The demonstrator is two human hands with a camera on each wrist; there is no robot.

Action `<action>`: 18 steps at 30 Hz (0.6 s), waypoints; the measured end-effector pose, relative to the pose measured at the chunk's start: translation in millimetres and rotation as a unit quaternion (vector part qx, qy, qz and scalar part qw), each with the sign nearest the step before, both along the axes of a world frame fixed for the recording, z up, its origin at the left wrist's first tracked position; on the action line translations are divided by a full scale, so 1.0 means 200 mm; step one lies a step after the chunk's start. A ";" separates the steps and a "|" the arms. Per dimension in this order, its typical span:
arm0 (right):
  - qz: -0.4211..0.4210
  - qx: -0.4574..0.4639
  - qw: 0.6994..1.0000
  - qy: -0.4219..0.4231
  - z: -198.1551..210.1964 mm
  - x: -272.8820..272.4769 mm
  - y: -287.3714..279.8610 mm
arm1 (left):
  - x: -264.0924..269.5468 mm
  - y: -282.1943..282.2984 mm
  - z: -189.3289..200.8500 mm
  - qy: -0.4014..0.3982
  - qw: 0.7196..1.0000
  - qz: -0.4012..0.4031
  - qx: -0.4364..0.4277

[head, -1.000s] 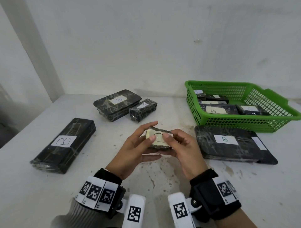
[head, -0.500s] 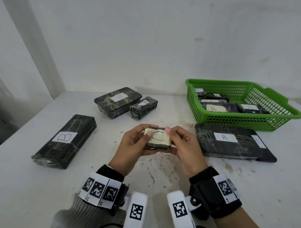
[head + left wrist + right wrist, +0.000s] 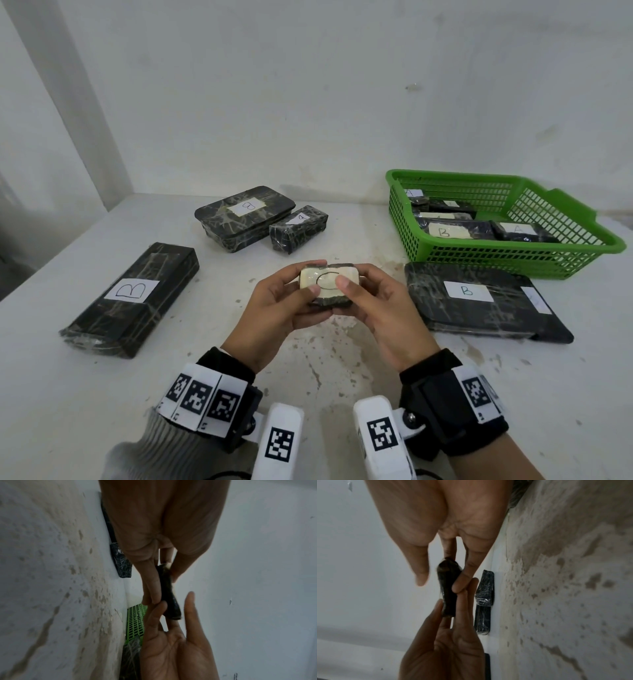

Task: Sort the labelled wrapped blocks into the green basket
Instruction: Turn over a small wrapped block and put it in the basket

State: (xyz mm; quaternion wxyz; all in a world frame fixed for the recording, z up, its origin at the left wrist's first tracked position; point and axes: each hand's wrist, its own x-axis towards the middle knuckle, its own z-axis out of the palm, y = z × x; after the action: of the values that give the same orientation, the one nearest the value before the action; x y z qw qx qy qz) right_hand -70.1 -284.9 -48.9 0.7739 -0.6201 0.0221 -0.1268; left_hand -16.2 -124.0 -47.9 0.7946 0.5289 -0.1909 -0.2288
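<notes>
On the left of the surface (image 3: 342, 363) lies a long block marked B (image 3: 132, 298). In the middle, the left hand (image 3: 274, 308) and the right hand (image 3: 383, 308) pinch the small block (image 3: 329, 282) above the surface, label up, long axis left to right. Only the wrist views show its dark thin edge (image 3: 169, 592). There is open room around the hands. Far right stands the green basket (image 3: 561, 253), with blocks inside.
</notes>
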 end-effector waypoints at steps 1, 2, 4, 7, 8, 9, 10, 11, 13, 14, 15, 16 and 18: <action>-0.007 0.000 1.000 -0.005 0.00 0.00 0.00 | 0.00 0.01 0.00 0.010 1.000 -0.008 -0.010; -0.018 0.000 1.000 -0.010 -0.01 0.00 0.00 | 0.01 0.01 0.01 0.016 1.000 -0.018 -0.017; -0.035 0.006 0.999 -0.015 -0.01 0.00 0.01 | 0.01 0.01 0.01 0.017 0.999 -0.037 -0.023; -0.023 0.010 1.000 -0.014 0.00 0.01 0.00 | 0.00 0.00 0.01 0.016 0.999 -0.027 -0.033; -0.005 0.010 1.000 -0.014 0.00 0.00 -0.01 | 0.00 0.00 0.01 0.017 0.999 -0.018 -0.035; 0.014 0.014 1.000 -0.014 0.01 0.00 -0.01 | 0.00 0.00 0.01 0.019 0.999 -0.014 -0.038; 0.027 0.019 0.999 -0.013 0.01 0.00 -0.01 | 0.01 0.00 0.01 0.020 0.999 -0.016 -0.041; 0.032 0.023 0.999 -0.014 0.01 0.00 -0.01 | 0.01 0.01 0.01 0.022 0.998 -0.023 -0.045; 0.025 0.019 0.999 -0.018 0.01 -0.01 -0.02 | 0.02 0.02 0.02 0.021 0.998 -0.037 -0.043; 0.022 0.011 1.000 -0.018 0.01 -0.01 -0.02 | 0.02 0.03 0.02 0.017 0.998 -0.039 -0.037; 0.021 0.004 1.000 -0.019 0.01 -0.01 -0.02 | 0.01 0.02 0.02 0.011 0.999 -0.036 -0.033; 0.021 0.001 1.000 -0.019 0.01 -0.01 -0.01 | 0.01 0.02 0.02 0.007 0.999 -0.032 -0.033; 0.025 0.009 0.999 -0.018 0.01 -0.01 -0.02 | 0.01 0.01 0.02 0.008 0.999 -0.019 -0.036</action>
State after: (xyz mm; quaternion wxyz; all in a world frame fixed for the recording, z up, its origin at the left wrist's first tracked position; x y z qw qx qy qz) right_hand -71.3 -288.1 -46.6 0.7827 -0.6111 -0.0062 -0.1180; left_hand -14.8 -121.7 -44.8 0.8102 0.4940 -0.2032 -0.2412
